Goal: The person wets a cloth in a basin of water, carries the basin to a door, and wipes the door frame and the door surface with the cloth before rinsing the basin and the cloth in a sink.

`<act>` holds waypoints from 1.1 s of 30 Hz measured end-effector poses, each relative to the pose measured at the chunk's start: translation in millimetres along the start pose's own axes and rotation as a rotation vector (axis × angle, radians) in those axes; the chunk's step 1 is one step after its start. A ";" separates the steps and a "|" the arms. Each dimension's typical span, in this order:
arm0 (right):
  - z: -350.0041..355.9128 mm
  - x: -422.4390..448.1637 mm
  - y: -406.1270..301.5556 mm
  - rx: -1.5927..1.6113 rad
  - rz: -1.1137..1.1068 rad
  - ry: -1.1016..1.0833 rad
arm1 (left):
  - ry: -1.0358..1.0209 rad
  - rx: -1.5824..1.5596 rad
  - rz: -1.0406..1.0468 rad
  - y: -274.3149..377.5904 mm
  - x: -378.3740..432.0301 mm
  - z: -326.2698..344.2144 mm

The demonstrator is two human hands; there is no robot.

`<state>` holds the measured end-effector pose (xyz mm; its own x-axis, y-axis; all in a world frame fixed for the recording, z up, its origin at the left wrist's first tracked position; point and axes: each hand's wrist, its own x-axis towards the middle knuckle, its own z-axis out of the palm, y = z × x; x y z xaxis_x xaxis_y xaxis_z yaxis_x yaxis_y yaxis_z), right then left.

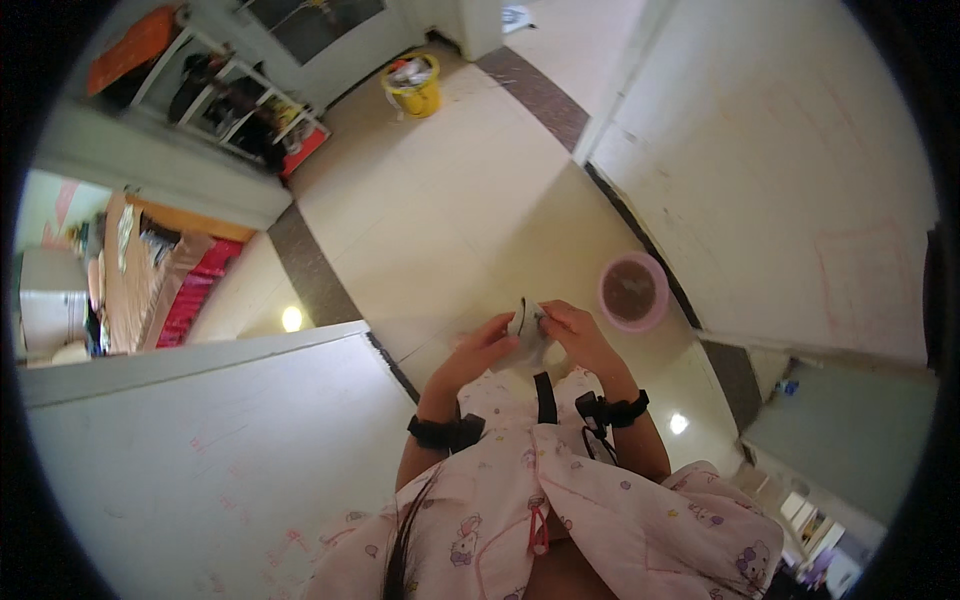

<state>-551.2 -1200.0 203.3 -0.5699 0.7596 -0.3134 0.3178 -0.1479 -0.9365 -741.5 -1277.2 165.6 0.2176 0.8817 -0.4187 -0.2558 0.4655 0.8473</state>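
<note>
Between my two hands is a small pale grey piece, possibly folded cloth [529, 341], with a dark line along its upper edge. My left hand [482, 348] grips its left side. On its other side, the fingers of my right hand [577, 331] pinch the upper right edge. Both hands are in front of my body, above the tiled floor. A pink basin or bucket [634, 322] of murky brown liquid stands on the floor to the right of my right hand.
Marked white walls rise at right [787, 187] and lower left [225, 465]. A yellow bucket [420, 99] with crumpled things in it stands at the far end of the tiles [420, 195]. A loaded white rack [217, 139] is at upper left. Through a doorway is a bed [131, 277].
</note>
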 end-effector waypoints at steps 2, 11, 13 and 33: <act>-23.3 -17.9 18.6 0.077 -0.061 0.102 | 0.005 0.092 0.031 10.3 21.2 14.2; -165.0 -150.4 57.3 -0.298 -0.148 0.326 | 0.131 0.577 0.328 -10.7 86.6 168.5; -186.6 -162.3 74.2 -0.215 -0.010 0.377 | 0.171 0.701 0.276 -13.5 107.0 185.1; -275.4 -114.5 523.5 0.287 0.811 0.825 | 0.614 -0.423 -0.564 -305.9 392.9 121.5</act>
<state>-110.9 -1190.0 -207.8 0.4118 0.5416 -0.7329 0.1196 -0.8294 -0.5457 -463.3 -1082.6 -218.5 -0.0912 0.3471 -0.9334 -0.6117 0.7201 0.3275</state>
